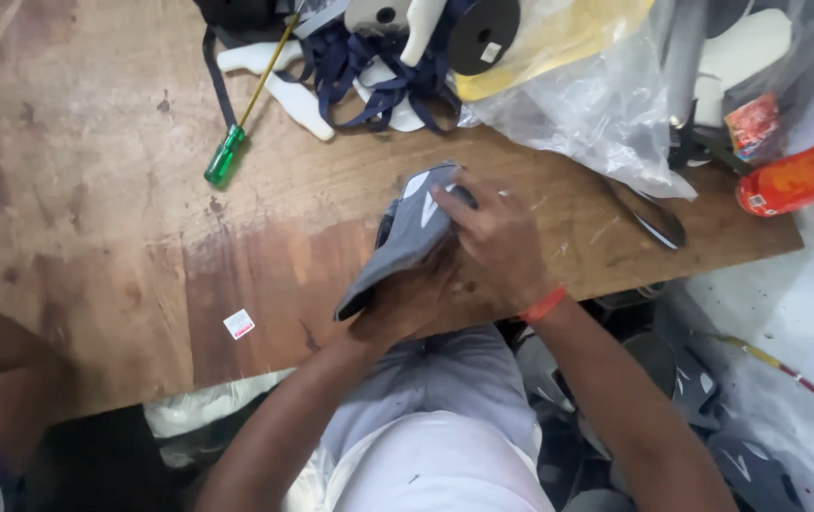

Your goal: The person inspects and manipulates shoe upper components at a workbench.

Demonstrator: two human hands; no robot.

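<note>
Both hands are on the same grey shoe upper (407, 242) at the near edge of the wooden tabletop (94, 190). Left hand (405, 305) is curled closed under its lower end, gripping it from below; right hand (497, 237) lies over the top, fingers partly bent and pressing the toe end with the white marks. Looks mid-job to me: this piece is in hand, and more grey uppers (710, 417) sit piled on the floor to the right. Green-handled screwdriver (227, 152) and navy straps (369, 71) lie untouched further back, well apart from the hands.
</note>
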